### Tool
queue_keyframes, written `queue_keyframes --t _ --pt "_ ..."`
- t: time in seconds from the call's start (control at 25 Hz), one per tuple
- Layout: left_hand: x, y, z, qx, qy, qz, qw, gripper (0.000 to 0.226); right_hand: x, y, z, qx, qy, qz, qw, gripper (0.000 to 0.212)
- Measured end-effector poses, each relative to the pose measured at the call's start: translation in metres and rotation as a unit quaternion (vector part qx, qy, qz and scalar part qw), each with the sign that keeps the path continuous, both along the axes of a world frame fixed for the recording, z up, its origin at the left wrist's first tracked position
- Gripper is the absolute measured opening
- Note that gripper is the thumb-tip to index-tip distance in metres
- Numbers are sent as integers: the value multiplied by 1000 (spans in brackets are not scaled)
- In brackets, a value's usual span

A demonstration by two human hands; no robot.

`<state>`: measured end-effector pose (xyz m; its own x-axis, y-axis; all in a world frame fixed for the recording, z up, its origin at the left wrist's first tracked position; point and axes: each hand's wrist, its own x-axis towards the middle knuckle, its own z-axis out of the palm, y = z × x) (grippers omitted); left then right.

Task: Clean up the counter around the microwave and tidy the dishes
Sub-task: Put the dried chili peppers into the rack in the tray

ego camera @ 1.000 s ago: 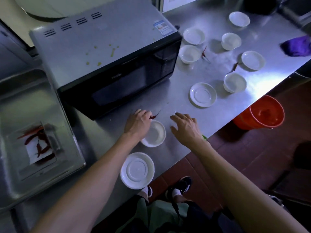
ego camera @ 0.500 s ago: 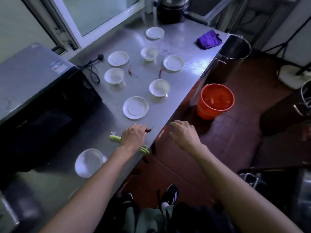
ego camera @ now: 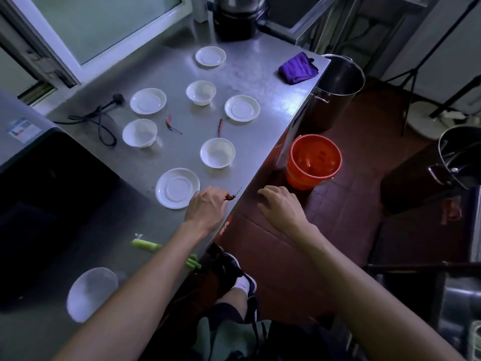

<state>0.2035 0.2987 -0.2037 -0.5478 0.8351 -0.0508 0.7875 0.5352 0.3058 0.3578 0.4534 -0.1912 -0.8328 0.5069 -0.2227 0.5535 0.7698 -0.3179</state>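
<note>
The left hand [ego camera: 207, 207] pinches a red chili [ego camera: 231, 196] at the counter's [ego camera: 260, 74] near edge. The right hand [ego camera: 282, 207] hovers right of it, fingers loosely curled, holding nothing.

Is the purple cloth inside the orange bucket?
No, the purple cloth lies on the far corner of the steel counter, while the orange bucket stands on the floor beside it.

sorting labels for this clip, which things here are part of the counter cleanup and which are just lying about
Part of the job: left hand pinching a red chili; two loose chilies; green stalks; saucers; bowls; orange bucket.

Lying about: purple cloth; steel pot; power cord; right hand, empty.
</note>
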Motion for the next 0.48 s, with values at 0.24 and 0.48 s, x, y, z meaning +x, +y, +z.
queue_keyframes --t 0.24,0.48 --pt "-66 41 -9 17 -26 54 998 15 -68 55 3 25 -33 49 998 40" --pt "-114 52 -2 19 -33 89 995 18 -135 84 8 33 -29 99 994 41"
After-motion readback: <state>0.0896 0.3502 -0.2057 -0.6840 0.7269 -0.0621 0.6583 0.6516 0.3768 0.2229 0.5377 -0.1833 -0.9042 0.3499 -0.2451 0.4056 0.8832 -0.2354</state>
